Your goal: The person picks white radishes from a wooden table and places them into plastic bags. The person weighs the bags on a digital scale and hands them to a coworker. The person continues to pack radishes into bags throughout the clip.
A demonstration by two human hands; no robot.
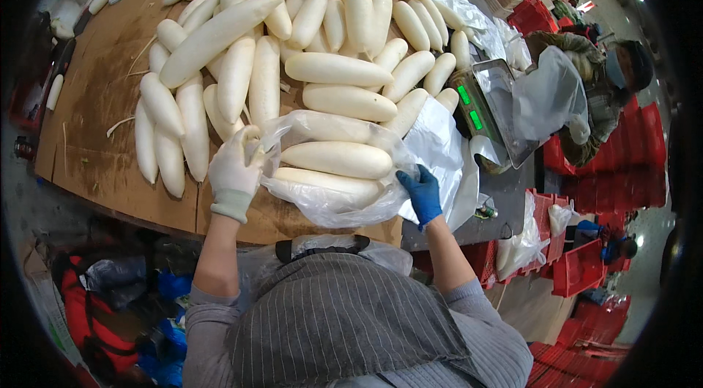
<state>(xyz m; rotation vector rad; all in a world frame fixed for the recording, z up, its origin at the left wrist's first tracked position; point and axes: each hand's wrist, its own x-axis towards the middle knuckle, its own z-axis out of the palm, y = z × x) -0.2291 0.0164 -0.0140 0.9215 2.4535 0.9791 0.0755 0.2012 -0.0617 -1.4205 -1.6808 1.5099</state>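
Observation:
A clear plastic bag [329,212] lies before me at the table's front edge, with several white daikon radishes [336,160] side by side in and under it. My left hand [236,168], in a white knitted glove, pinches the bag's left side. On the right, my right hand [422,193], in a blue glove, grips the bag's other side. Two more radishes [349,102] lie crosswise just beyond the bag. A large heap of loose radishes [263,75] spreads behind and to the left.
Brown cardboard [104,113] covers the table. White plastic sheets [434,141] lie right of the bag, beside a digital scale [494,108] with green displays. A co-worker [598,86] handles a clear bag over the scale. Red crates [615,157] stand at the right.

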